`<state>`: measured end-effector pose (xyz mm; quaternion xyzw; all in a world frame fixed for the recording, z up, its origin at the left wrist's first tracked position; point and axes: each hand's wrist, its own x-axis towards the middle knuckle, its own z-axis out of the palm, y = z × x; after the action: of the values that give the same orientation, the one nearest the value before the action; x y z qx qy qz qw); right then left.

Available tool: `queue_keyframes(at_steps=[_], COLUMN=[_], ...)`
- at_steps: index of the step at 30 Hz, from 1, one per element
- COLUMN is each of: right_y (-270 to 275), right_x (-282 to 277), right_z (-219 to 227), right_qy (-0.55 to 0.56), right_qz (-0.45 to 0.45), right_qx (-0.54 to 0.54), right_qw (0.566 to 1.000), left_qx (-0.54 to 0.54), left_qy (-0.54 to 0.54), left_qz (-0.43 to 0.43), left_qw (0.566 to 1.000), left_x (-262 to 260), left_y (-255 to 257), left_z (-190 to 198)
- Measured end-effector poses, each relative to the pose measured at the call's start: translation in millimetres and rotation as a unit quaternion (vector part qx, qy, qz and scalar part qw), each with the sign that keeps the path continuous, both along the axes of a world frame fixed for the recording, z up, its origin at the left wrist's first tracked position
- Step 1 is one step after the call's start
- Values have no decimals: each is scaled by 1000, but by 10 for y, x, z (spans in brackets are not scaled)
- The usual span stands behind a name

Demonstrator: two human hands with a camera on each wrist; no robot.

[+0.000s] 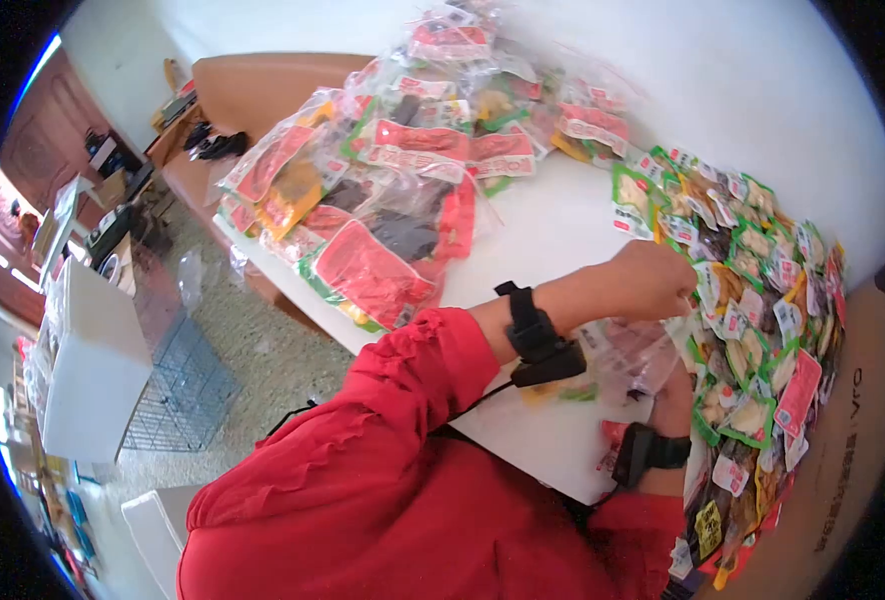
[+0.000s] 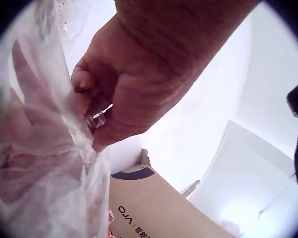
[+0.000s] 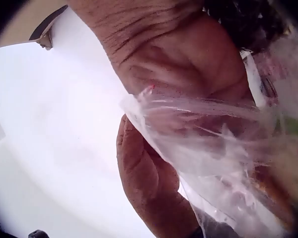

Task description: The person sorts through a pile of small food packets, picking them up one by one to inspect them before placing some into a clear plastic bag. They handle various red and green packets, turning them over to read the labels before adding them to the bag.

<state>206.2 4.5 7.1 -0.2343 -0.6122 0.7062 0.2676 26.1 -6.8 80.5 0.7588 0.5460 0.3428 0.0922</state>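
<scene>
In the head view my left hand (image 1: 648, 280) reaches across to the front of the packet heap. Its thumb and fingers pinch the edge of a clear plastic bag (image 1: 643, 350), which shows closely in the left wrist view. Past that edge, my right hand (image 1: 675, 395) is at the bag; in the right wrist view clear film (image 3: 213, 163) lies across the palm and hides the fingers. I cannot tell whether those fingers grip anything. Small food packets (image 1: 748, 350) with green, red and white printing are heaped beside both hands.
Large clear bags of packets (image 1: 413, 150) pile up on the white table (image 1: 533, 225) toward the back left. A cardboard box (image 1: 853, 430) stands at the right, close to the heap. A brown sofa (image 1: 263, 90) is behind, and a wire cage (image 1: 183, 385) sits on the floor.
</scene>
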Motion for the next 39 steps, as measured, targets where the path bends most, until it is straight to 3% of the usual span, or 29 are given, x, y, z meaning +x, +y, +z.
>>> queue_keyframes(at_steps=[1,3,5,8,10,11,12,13,14,15,17,19,21,23,26,27,29,32,35,39], right_y=[71,327,654,430,398,432,490,460,355,318,298,333,455,492,478,500,527,569,600,652], right_x=[-40,-218,-209,-327,-350,-367,-385,-406,-414,-427,-446,-432,-435,-390,-367,-349,-319,-334,-332,-264], right_z=[-50,-83,-417,-110,-100,-84,-58,41,153,171,187,151,47,102,221,208,210,130,98,93], right_qy=[-2,36,120,83,21,20,-54,-128,-46,-47,-69,-66,-20,-62,42,42,14,7,-22,-76], right_qz=[-12,113,175,110,30,22,62,100,118,111,175,157,99,30,-151,-156,-235,-278,-317,-364], right_qx=[2,12,-207,-238,-72,-75,104,279,21,20,154,118,110,103,152,158,157,187,225,267], right_qw=[1000,993,955,961,997,997,991,946,992,993,970,978,989,992,976,974,959,942,921,889], left_qx=[2,-10,2,-59,-64,-66,-65,-66,-74,-82,-97,-82,-66,-47,-88,-82,-193,-224,-249,-211], left_qy=[-2,-17,-23,-52,-69,-83,-89,-89,-87,-85,-88,-74,-111,-148,-39,-39,-16,-36,-149,-142], left_qz=[-12,-5,-33,-44,-64,-76,-95,-103,-94,-84,-94,-89,-85,-85,5,-2,-22,-102,-76,-58], left_qw=[1000,1000,999,996,994,991,989,988,989,989,987,990,988,984,995,996,981,969,954,965], left_x=[-10,-34,-108,-166,-197,-211,-231,-232,-234,-233,-209,-173,-187,-198,-243,-243,-240,-253,-207,-197], left_y=[11,42,108,95,113,124,151,138,125,122,143,134,164,167,180,199,256,396,405,428], left_z=[0,-11,-24,74,59,55,30,58,80,89,59,69,21,-10,9,-26,-174,-550,-643,-743])
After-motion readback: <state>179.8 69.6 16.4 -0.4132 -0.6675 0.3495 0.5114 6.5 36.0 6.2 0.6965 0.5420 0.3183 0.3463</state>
